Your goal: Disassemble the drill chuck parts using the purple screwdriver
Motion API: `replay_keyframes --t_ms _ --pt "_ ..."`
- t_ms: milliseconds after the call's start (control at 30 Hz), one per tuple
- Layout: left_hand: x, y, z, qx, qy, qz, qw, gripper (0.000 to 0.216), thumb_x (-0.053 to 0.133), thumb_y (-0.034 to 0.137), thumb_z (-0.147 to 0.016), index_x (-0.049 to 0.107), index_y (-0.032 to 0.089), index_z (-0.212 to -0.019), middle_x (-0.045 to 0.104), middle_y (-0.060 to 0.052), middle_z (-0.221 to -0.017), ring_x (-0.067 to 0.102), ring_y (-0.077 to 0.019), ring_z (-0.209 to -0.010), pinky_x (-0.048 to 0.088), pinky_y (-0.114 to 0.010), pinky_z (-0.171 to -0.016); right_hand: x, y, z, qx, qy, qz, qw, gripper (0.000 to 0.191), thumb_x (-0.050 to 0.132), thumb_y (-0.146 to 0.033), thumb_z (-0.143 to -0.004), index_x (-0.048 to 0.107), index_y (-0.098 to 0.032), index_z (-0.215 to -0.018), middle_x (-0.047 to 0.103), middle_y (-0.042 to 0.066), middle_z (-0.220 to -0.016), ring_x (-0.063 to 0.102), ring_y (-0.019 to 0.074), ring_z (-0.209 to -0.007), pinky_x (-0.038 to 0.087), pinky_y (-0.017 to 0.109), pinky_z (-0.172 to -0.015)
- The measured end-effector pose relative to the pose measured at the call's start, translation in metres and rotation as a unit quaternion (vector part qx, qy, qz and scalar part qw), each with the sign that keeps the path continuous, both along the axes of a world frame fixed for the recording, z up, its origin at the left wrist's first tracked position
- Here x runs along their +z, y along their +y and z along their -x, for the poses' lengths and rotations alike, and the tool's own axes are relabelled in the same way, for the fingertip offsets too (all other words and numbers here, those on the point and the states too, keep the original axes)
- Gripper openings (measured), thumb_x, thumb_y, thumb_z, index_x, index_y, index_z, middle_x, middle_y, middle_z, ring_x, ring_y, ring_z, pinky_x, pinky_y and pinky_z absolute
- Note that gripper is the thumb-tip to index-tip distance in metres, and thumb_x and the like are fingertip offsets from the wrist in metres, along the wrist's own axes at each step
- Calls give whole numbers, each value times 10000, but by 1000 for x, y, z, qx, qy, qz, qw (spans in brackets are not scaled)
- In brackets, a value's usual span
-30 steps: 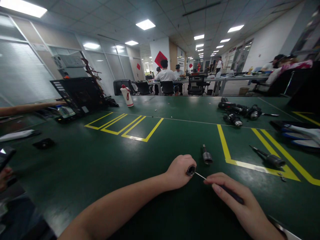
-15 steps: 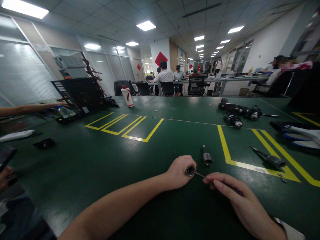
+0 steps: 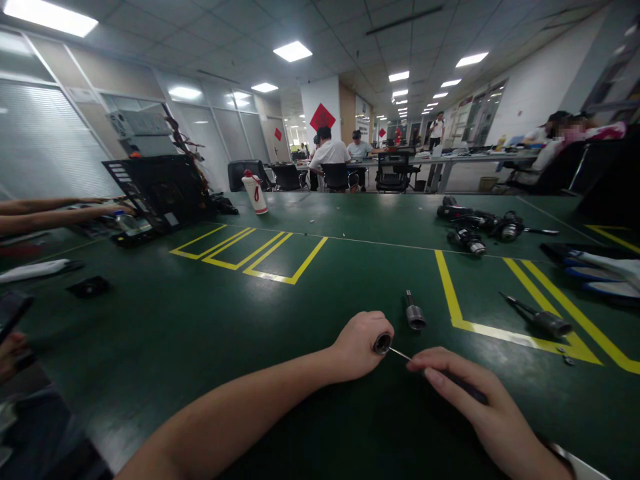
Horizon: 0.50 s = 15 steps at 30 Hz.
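Observation:
My left hand [image 3: 357, 347] is closed round a small dark metal cylinder [image 3: 382, 343] whose open end faces right. My right hand [image 3: 470, 400] pinches a thin screwdriver [image 3: 453, 377] by its dark handle; the slim shaft's tip sits at the cylinder's opening. Both hands rest low over the green table mat [image 3: 210, 320]. A second metal cylinder with a narrow stem [image 3: 414, 313] lies on the mat just beyond my hands.
Yellow tape lines [image 3: 453, 293] mark boxes on the mat. A black tool [image 3: 537, 319] lies to the right, a pile of black parts [image 3: 475, 228] farther back. A white bottle [image 3: 255, 192] and black laptop [image 3: 160, 190] stand left. Another person's arms [image 3: 55, 213] reach in at left; people sit at far desks.
The screwdriver tip drew slightly in and out at the cylinder's opening. The other person's arms at left shifted; a second arm is in view.

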State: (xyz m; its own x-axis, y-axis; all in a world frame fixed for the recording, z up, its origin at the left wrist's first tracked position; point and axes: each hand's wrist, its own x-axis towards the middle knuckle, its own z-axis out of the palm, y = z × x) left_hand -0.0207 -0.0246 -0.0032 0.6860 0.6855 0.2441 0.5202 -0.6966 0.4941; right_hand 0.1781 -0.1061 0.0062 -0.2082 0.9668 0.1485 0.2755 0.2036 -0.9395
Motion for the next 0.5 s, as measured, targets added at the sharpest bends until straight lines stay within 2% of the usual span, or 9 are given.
replay_keyframes --t_ms 233,400,500 --pt "0 1 2 -8 -35 15 999 48 582 119 -770 542 145 -774 541 -3 -788 513 -124 -733 405 -238 -674 -7 4 -4 -9 65 74 995 266 584 -418 -828 722 -233 -961 705 82 -1031 636 268 -969 514 405 -836" --pt "-1 1 1 -6 -44 24 999 43 580 132 -781 540 146 -778 546 -5 -801 516 -125 -742 409 -235 -666 -7 3 -4 -7 60 69 996 253 578 -414 -834 717 -245 -962 705 73 -1026 633 262 -975 505 400 -850" --pt "-2 2 1 -1 -33 17 999 40 580 133 -777 542 146 -783 550 -7 -803 517 -127 -740 407 -238 -666 -3 1 -2 -10 29 34 999 234 569 -404 -838 715 -247 -929 706 62 -988 639 247 -949 505 370 -840"
